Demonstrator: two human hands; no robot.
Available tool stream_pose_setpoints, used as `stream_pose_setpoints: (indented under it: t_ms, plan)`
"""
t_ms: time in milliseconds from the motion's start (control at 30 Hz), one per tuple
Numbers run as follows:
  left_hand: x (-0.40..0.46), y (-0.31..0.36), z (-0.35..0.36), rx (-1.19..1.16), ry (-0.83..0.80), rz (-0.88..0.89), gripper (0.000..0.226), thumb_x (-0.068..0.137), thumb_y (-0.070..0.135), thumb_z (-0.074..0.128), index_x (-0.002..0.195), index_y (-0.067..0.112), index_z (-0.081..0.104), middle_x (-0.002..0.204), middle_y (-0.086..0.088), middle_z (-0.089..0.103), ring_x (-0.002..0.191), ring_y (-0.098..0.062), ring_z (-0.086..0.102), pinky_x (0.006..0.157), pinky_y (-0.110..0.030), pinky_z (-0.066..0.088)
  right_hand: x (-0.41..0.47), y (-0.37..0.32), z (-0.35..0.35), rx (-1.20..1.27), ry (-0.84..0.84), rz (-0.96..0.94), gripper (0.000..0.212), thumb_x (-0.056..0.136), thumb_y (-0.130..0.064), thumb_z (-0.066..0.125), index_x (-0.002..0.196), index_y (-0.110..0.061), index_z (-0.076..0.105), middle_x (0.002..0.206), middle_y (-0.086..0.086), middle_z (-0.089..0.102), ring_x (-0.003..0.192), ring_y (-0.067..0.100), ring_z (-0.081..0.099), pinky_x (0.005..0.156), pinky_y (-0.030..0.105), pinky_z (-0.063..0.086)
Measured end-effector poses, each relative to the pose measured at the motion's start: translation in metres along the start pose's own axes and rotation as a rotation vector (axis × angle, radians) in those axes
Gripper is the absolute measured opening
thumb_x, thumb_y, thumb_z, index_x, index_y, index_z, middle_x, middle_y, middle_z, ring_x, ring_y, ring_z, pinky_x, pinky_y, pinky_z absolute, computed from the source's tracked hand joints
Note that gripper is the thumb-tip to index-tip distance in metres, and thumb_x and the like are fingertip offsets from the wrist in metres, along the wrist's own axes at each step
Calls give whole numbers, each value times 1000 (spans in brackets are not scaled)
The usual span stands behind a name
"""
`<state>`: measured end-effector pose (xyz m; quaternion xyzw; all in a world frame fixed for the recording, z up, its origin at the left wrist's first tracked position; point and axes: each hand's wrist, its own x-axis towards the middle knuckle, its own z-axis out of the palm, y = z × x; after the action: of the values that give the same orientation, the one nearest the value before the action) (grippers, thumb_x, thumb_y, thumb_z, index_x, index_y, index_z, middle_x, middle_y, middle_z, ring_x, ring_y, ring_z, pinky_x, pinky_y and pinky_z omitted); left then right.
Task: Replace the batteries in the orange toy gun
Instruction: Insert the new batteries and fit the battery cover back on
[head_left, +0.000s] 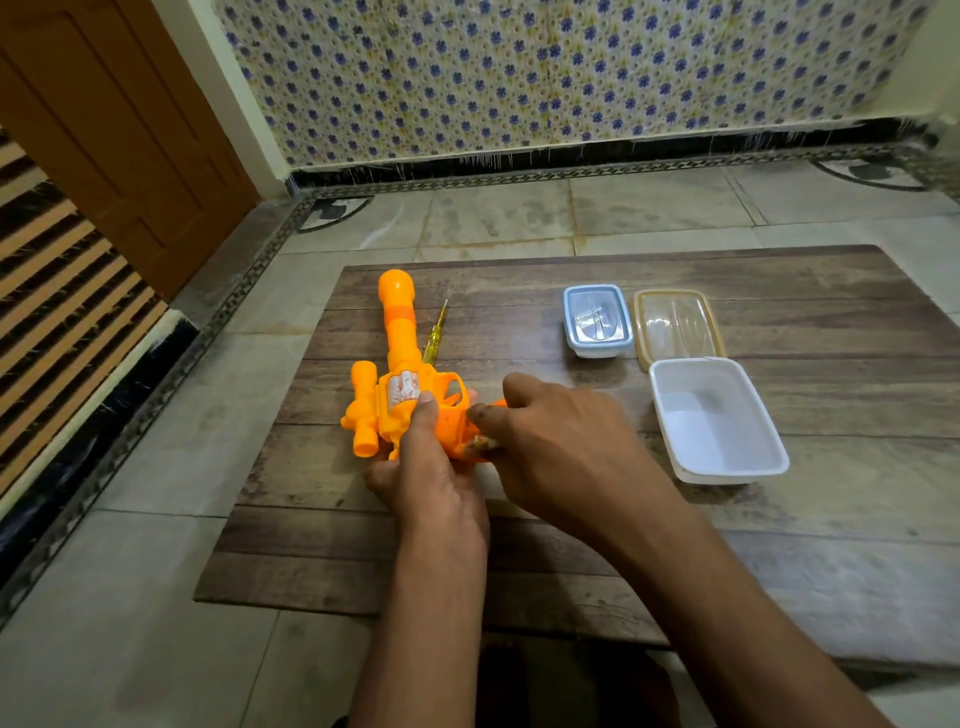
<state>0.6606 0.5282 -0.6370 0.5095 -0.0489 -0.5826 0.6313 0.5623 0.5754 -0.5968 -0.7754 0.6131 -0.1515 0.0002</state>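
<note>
The orange toy gun lay on its side toward the left of the wooden counter, barrel pointing away from the person and scope to the left, with a yellow-handled screwdriver just beside the barrel on its right. The left hand held the gun's body, its thumb pressed against the silver-printed panel and its other fingers curled under and behind the handle, so its grip was closed on the toy. The right hand reached in from the right with fingertips pinched at the butt of the handle, where something small and darker than the plastic showed; whether that was a battery or the lip of a cover could not be told. Judging from this, the step was working at the battery bay in the handle. To do it well, the left hand needed to pin the gun flat and steady so the pull did not drag the whole toy, while the right worked from one end of the piece and levered it up, not tugging it straight out. Anything freed looked best dropped into the open white tub at the right, near its loose lid and the small blue-rimmed box, so that it could not roll off the counter
</note>
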Motion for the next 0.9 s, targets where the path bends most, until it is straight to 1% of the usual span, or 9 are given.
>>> stream_pose_setpoints:
  t_ms: [100,167,233,367,500,600,767,833,900]
  plan:
    - [4,2,-2,-14,3,4,46,93,4,76,135,10,59,118,-19,75,88,-34,79,77,-56,65,0,-1,6,215,73,4,44,86,-46,46,116,-28,72,87,-1,57,78,30,65,57,35,41]
    - [5,4,-2,-32,12,15,45,93,2,74,136,9,59,122,-18,74,88,-28,77,67,-40,63,-2,4,10,510,239,70,28,90,-35,61,108,-22,78,85,-1,71,77,18,67,63,36,51]
    - [5,6,-1,-59,-4,8,44,96,2,71,138,8,59,121,-17,74,82,-24,78,60,-34,61,-2,8,8,765,367,182,19,95,-28,66,96,-14,79,77,0,73,70,10,65,63,31,51]
    - [8,5,-2,-57,-55,-31,47,98,7,71,142,12,55,121,-21,74,84,-34,81,68,-48,67,-2,13,3,1132,441,507,39,102,-27,62,67,-11,64,47,-7,44,43,8,40,46,25,35]
    - [6,4,-2,-47,-51,-1,41,97,5,71,134,16,57,121,-20,74,95,-39,78,85,-58,63,-4,18,-2,1561,260,703,39,105,-19,45,69,-8,57,53,-1,29,43,10,24,47,23,22]
    - [6,3,-1,-48,-37,32,48,96,4,72,140,16,57,127,-19,72,104,-41,76,93,-61,60,-5,22,-3,1532,127,620,39,106,-16,37,86,1,65,60,2,28,48,11,22,45,22,20]
    - [5,0,-2,-10,-2,55,57,93,5,76,144,19,55,135,-12,68,112,-36,73,96,-60,59,-11,30,-7,1249,91,373,27,107,-15,51,108,-2,75,47,-13,46,41,2,40,44,13,31]
    - [5,0,-2,-4,12,63,59,92,5,77,145,17,55,135,-11,68,114,-33,72,98,-59,59,-11,30,-6,1077,114,306,24,105,-15,55,108,-6,77,53,-22,59,51,-3,56,51,8,38]
    - [6,-1,-2,9,19,70,58,92,5,77,145,16,56,135,-10,69,114,-31,72,97,-58,59,-11,29,-4,958,113,267,24,103,-24,58,106,-14,79,76,-16,72,74,1,66,65,19,46]
